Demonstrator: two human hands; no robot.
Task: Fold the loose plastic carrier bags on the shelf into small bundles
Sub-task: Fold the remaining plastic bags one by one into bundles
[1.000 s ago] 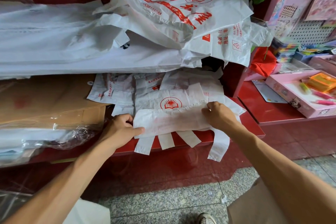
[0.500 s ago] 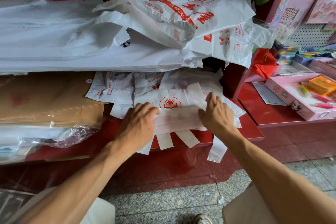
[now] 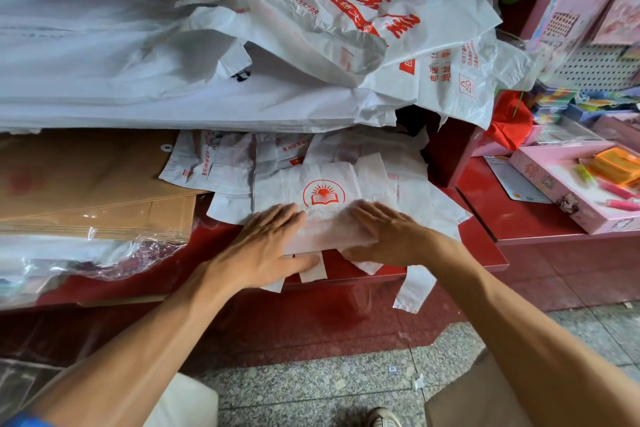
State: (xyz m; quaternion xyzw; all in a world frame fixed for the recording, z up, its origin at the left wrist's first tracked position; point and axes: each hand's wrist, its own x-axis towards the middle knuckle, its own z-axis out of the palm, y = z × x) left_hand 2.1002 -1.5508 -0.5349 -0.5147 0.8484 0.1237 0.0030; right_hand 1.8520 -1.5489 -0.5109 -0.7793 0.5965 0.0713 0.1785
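A white carrier bag (image 3: 329, 229) with a red book-and-sun logo lies folded over on the red shelf (image 3: 485, 250). My left hand (image 3: 266, 246) lies flat on its left part, fingers straight. My right hand (image 3: 384, 232) presses flat on its right part. Between the two hands a strip of the fold shows. The bag's handle strips (image 3: 414, 288) hang over the shelf's front edge. More flattened bags (image 3: 221, 163) lie behind it. A big loose heap of white printed bags (image 3: 346, 28) is piled on the level above.
Brown paper envelopes in clear wrap (image 3: 90, 198) are stacked at the left on the shelf. At the right, a pink box of stationery (image 3: 571, 187) sits on a red counter (image 3: 519, 218). Grey speckled floor (image 3: 329, 388) lies below, with my shoe at the bottom edge.
Both hands let go of the folded edge they pinched and moved inward. They now lie flat and close together on the bag.
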